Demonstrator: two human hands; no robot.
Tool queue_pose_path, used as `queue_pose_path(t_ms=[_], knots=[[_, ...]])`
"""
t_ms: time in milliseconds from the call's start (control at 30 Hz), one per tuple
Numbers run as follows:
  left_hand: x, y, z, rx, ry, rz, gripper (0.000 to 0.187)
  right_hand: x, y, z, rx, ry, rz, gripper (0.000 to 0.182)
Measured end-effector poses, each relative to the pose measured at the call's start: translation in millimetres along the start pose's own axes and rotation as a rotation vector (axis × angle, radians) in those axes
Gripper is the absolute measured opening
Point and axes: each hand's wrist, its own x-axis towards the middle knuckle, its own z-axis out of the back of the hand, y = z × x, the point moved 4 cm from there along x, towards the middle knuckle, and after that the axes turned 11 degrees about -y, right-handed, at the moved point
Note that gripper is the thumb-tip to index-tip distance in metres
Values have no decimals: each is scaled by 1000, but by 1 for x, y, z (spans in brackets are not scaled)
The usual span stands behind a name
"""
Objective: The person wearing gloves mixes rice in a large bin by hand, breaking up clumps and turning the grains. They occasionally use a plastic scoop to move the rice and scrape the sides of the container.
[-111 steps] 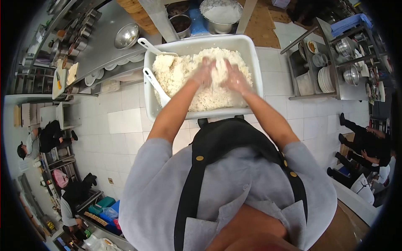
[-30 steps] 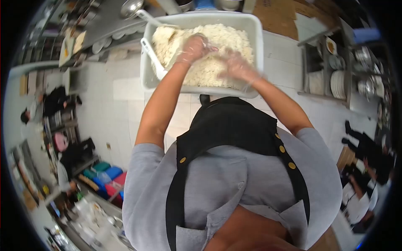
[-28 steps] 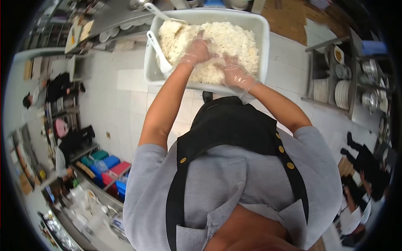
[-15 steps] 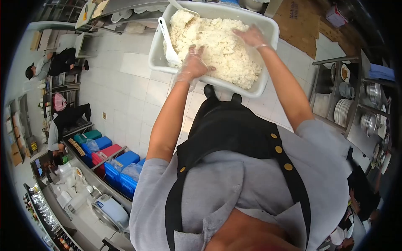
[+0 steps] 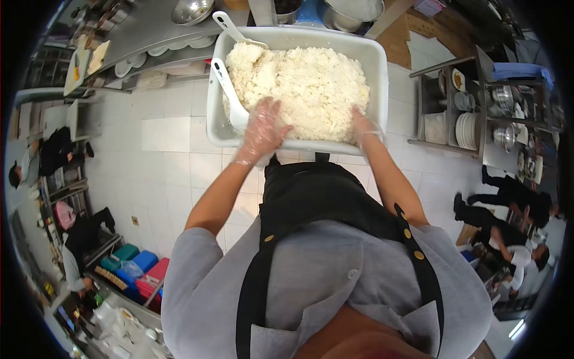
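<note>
A white plastic tub (image 5: 378, 78) holds a wide bed of cooked white rice (image 5: 311, 84). My left hand (image 5: 263, 128), in a clear plastic glove, is open, its fingers stretched over the near left part of the rice. At the near right end of the rice is my right hand (image 5: 363, 127), also gloved, with extended fingers against the rice beside the tub wall. One white rice paddle (image 5: 230, 93) leans along the left wall, close to my left hand. Another white paddle (image 5: 230, 27) has its blade in the rice at the far left corner.
A steel counter (image 5: 149, 27) with a metal bowl (image 5: 193, 11) stands at the far left. On the right, a steel shelf unit (image 5: 445, 128) holds stacked plates (image 5: 466, 130). Coloured bins (image 5: 143, 261) stand lower left. Other people are at both sides.
My right hand has come back from the far right of the rice to its near right end. The left hand is now nearer the tub's front rim. The camera view has shifted.
</note>
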Motion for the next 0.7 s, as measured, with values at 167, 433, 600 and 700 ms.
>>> queue_pose_path(t_ms=[167, 433, 600, 700], knots=[[-4, 9, 3, -156, 61, 129, 65, -18, 20, -6, 365, 228, -79, 62], [13, 13, -8, -273, 351, 278, 102, -47, 40, -31, 469, 380, -386, 70], [43, -11, -13, -154, 743, 414, 118, -54, 43, -50, 606, 527, -314, 71], [45, -20, -22, -132, 759, 468, 123, -59, 47, -46, 627, 525, -317, 68]])
